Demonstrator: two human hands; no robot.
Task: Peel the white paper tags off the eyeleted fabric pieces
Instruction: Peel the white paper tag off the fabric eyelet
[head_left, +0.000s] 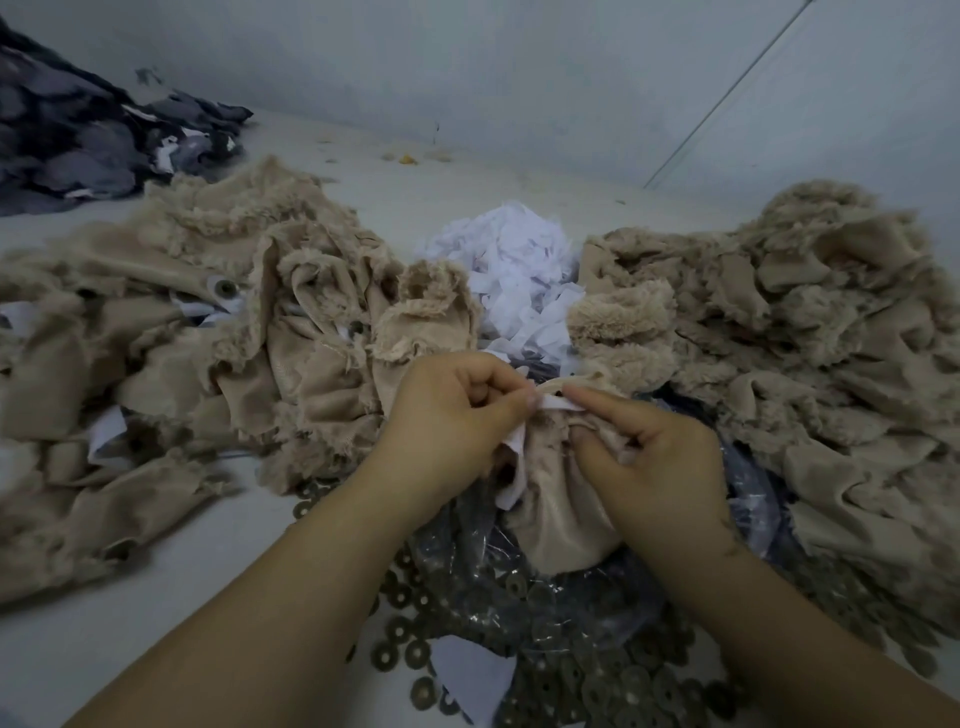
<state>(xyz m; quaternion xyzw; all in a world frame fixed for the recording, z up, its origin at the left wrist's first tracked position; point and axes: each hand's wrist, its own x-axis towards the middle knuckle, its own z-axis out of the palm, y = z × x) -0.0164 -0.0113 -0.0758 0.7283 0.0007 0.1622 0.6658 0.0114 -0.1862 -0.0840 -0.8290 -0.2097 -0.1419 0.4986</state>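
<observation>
Both grips are pinching at one small bundle in the middle of the view. The left hand (457, 410) has its fingers curled inward, with thumb and forefinger closed on a white paper tag (511, 441); the strip runs from the fingertips down past the heel of the palm. The right hand (649, 447) is curled round the beige fabric piece (561, 514), its forefinger stretched along the top edge toward the left fingertips and its thumb pressed into the cloth just below. The two sets of fingertips nearly meet at the tag's upper end, where a small dark spot shows on the white strip; whether it is an eyelet I cannot tell. Both forearms come up from the lower edge, the left from lower left, the right from lower right, wrists raised above the table (156, 597). The fabric piece hangs down from the right hand as a rounded fold.

To the left lies a heap of beige fleecy pieces (182, 332), several with white tags and one with a metal eyelet (226, 287) showing. To the right is a second beige heap (805, 364). Between them, beyond the hands, sits a pile of loose white paper scraps (519, 270). Beneath the hands a clear plastic bag (545, 597) lies over dark metal rings (597, 686) scattered across the table. Dark grey fabric (78, 130) is piled at far left against the wall.
</observation>
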